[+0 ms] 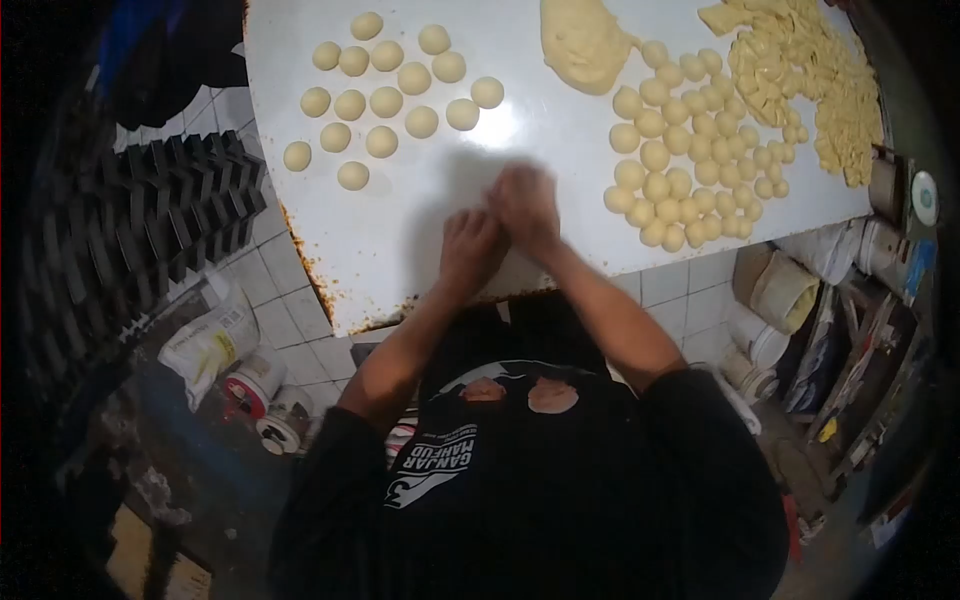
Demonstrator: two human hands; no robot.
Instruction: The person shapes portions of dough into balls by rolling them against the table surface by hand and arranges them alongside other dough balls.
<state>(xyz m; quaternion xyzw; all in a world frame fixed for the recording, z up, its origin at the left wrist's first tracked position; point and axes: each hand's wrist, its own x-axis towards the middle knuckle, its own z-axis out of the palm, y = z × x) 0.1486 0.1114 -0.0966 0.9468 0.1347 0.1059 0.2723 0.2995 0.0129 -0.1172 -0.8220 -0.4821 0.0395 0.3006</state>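
Observation:
My left hand (472,244) is over the white table near its front edge, with its fingers curled in. Just beside it and slightly farther out, my right hand (526,205) is smeared by motion, and the two hands meet or overlap at the fingers. Whatever may be in or under them is hidden. Beyond my left hand, several smooth dough balls (381,142) lie spaced apart on the table. To the right of my hands sits a tight cluster of dough balls (676,140). Behind that cluster is a large smooth lump of dough (583,45).
The white table (370,240) has a rusty left edge. Flattened dough pieces (800,60) are heaped at its far right. Stacked dark metal trays (150,210) stand left of it, near a white sack (210,340) and tubs (255,382). Buckets (757,335) stand at the right.

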